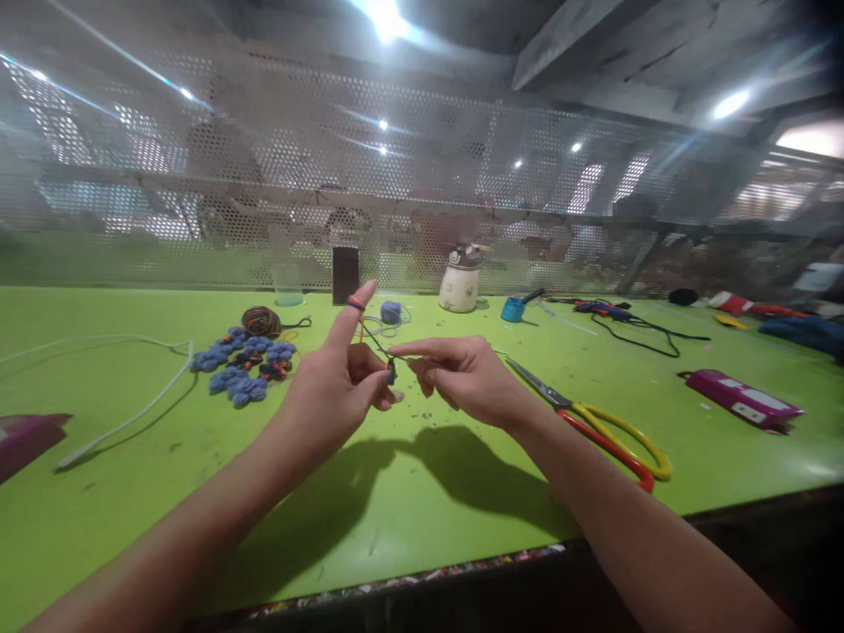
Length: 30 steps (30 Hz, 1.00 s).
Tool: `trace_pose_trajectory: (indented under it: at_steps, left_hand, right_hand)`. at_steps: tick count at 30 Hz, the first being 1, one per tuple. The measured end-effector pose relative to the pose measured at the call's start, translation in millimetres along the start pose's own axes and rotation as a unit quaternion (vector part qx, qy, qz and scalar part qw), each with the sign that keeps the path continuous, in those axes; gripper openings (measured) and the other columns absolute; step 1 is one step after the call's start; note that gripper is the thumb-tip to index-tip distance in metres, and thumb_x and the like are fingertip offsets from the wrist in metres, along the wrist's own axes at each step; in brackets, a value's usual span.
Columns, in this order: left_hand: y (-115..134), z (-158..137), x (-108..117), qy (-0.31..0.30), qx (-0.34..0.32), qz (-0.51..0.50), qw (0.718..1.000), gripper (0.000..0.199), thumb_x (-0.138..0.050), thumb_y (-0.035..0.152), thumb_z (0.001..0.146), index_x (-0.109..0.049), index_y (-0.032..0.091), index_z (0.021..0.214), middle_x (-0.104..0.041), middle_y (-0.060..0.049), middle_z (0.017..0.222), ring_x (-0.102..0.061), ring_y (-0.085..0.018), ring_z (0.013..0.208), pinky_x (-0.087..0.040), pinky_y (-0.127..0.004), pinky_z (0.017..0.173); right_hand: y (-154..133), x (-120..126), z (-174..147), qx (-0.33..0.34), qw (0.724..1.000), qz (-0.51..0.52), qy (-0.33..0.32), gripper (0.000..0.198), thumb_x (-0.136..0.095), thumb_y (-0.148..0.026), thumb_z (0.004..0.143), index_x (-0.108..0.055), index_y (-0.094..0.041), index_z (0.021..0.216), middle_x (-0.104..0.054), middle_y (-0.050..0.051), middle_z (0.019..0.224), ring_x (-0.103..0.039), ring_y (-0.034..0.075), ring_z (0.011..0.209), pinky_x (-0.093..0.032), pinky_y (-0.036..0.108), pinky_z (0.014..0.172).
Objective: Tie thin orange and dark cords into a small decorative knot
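Over the green table, my left hand (346,369) pinches a small dark crochet piece (391,371) between thumb and fingers. Its index finger points up, with dark and orange yarn (357,304) wrapped round it and running down to the piece. My right hand (462,374) is closed on a thin crochet hook (400,355), mostly hidden by the fingers, whose tip meets the piece. Left of my hands lie several blue and dark-orange crocheted flowers (238,391), with a multicoloured yarn ball (261,322) behind them.
Scissors (560,400) with red and yellow handles lie beside my right forearm. Farther back stand a phone (345,274), a blue yarn ball (391,312), a cream jug (460,283) and a blue pot (512,309). A purple power strip (742,400) lies right; a white cable (141,420) crosses left.
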<state>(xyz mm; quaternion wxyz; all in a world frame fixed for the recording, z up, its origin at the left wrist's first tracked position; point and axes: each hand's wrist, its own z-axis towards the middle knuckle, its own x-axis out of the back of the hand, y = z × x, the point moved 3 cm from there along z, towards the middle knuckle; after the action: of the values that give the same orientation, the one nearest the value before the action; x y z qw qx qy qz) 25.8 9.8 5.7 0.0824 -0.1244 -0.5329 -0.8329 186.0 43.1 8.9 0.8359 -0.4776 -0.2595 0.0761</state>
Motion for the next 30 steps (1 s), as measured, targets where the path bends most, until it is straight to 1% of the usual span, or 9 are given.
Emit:
trace_pose_trajectory:
  at_steps: [3, 9, 13, 16, 19, 22, 24, 27, 30]
  left_hand:
    - [-1, 0, 0, 0.002, -0.002, 0.022, 1.000, 0.088, -0.061, 0.010, 0.079, -0.015, 0.034, 0.151, -0.065, 0.006, 0.061, -0.070, -0.018, 0.058, -0.057, -0.030, 0.061]
    - [1, 5, 4, 0.008, 0.037, -0.100, 0.994, 0.083, -0.068, 0.012, 0.075, -0.027, 0.022, 0.147, -0.062, 0.005, 0.065, -0.070, -0.018, 0.055, -0.060, -0.032, 0.056]
    - [2, 6, 7, 0.012, 0.034, -0.115, 0.993, 0.071, -0.067, 0.013, 0.077, -0.036, 0.016, 0.141, -0.061, 0.003, 0.070, -0.071, -0.019, 0.058, -0.060, -0.030, 0.055]
    - [1, 6, 7, 0.015, 0.030, -0.093, 0.995, 0.062, -0.065, 0.013, 0.079, -0.041, 0.013, 0.136, -0.062, 0.003, 0.070, -0.071, -0.018, 0.058, -0.060, -0.028, 0.056]
    - [-1, 6, 7, 0.019, 0.030, -0.067, 0.997, 0.057, -0.064, 0.013, 0.081, -0.043, 0.012, 0.134, -0.063, 0.003, 0.068, -0.070, -0.016, 0.057, -0.059, -0.027, 0.056]
    - [-2, 6, 6, 0.023, 0.035, -0.049, 0.998, 0.056, -0.063, 0.015, 0.081, -0.044, 0.012, 0.134, -0.063, 0.002, 0.068, -0.070, -0.017, 0.058, -0.060, -0.028, 0.057]
    - [-3, 6, 6, 0.026, 0.032, -0.028, 0.999, 0.057, -0.063, 0.016, 0.081, -0.044, 0.013, 0.135, -0.063, 0.001, 0.067, -0.071, -0.019, 0.059, -0.060, -0.030, 0.057]
    - [-3, 4, 5, 0.044, 0.009, 0.019, 0.999, 0.056, -0.063, 0.019, 0.081, -0.048, 0.016, 0.134, -0.064, 0.000, 0.068, -0.070, -0.019, 0.060, -0.058, -0.029, 0.053]
    - [-4, 1, 5, 0.063, -0.038, 0.077, 0.994, 0.052, -0.062, 0.020, 0.082, -0.052, 0.020, 0.133, -0.063, 0.001, 0.065, -0.068, -0.018, 0.059, -0.054, -0.026, 0.051]
  right_hand:
    - [0, 0, 0, 0.001, 1.000, 0.000, -0.002, 0.032, -0.053, -0.013, 0.080, -0.074, -0.018, 0.104, -0.053, -0.005, 0.055, -0.034, 0.002, 0.038, -0.029, 0.017, 0.036]
    - [0, 4, -1, 0.032, 0.999, -0.013, -0.008, 0.030, -0.055, -0.017, 0.082, -0.075, -0.015, 0.105, -0.050, -0.005, 0.053, -0.034, 0.004, 0.042, -0.029, 0.019, 0.039]
    - [1, 9, 0, 0.047, 0.997, -0.060, -0.021, 0.031, -0.055, -0.015, 0.081, -0.074, -0.014, 0.106, -0.052, -0.003, 0.055, -0.040, 0.007, 0.050, -0.036, 0.021, 0.048]
    - [1, 11, 0, 0.063, 0.992, -0.101, -0.050, 0.037, -0.050, -0.011, 0.081, -0.073, -0.013, 0.110, -0.056, -0.001, 0.058, -0.041, 0.008, 0.054, -0.038, 0.023, 0.053]
    - [0, 11, -1, 0.074, 0.981, -0.165, -0.070, 0.042, -0.046, -0.005, 0.079, -0.071, -0.012, 0.112, -0.055, -0.002, 0.058, -0.039, 0.008, 0.054, -0.035, 0.022, 0.054]
    - [1, 12, 0, 0.076, 0.969, -0.227, -0.070, 0.043, -0.047, -0.003, 0.079, -0.072, -0.014, 0.112, -0.051, -0.003, 0.056, -0.036, 0.008, 0.053, -0.032, 0.021, 0.053]
    - [2, 11, 0, 0.075, 0.963, -0.252, -0.064, 0.042, -0.048, -0.003, 0.080, -0.072, -0.015, 0.113, -0.052, -0.003, 0.055, -0.036, 0.008, 0.052, -0.030, 0.021, 0.052]
    - [4, 8, 0, 0.071, 0.958, -0.274, -0.052, 0.042, -0.050, -0.004, 0.080, -0.072, -0.016, 0.114, -0.061, 0.000, 0.061, -0.041, 0.009, 0.053, -0.032, 0.022, 0.054]
    - [5, 5, 0, 0.067, 0.957, -0.279, -0.032, 0.041, -0.051, -0.004, 0.081, -0.072, -0.017, 0.114, -0.070, 0.004, 0.072, -0.049, 0.010, 0.057, -0.037, 0.025, 0.058]
